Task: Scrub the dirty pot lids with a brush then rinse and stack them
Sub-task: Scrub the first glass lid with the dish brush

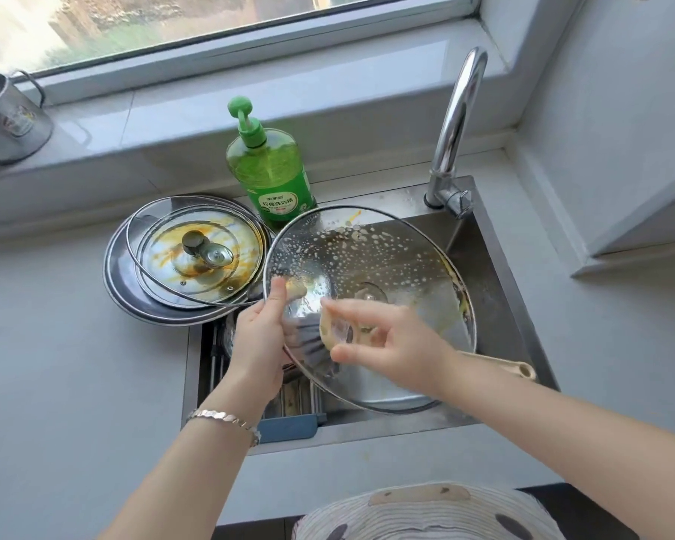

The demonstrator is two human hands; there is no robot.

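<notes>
fingers [276, 302] of left hand [258, 344] grip lid [386, 251]; right hand [390, 337] holds brush [499, 362]

A silver bracelet [227, 418] rings the left wrist; the garment [425, 516] is grey-striped

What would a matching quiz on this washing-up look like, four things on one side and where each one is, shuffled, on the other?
1 soapy glass lid
2 brush
3 green soap bottle
4 stained lids

a stacked on the counter, left of the sink
b in the right hand
c standing behind the sink
d gripped by the left hand, over the sink

Pairs: 1-d, 2-b, 3-c, 4-a
</notes>
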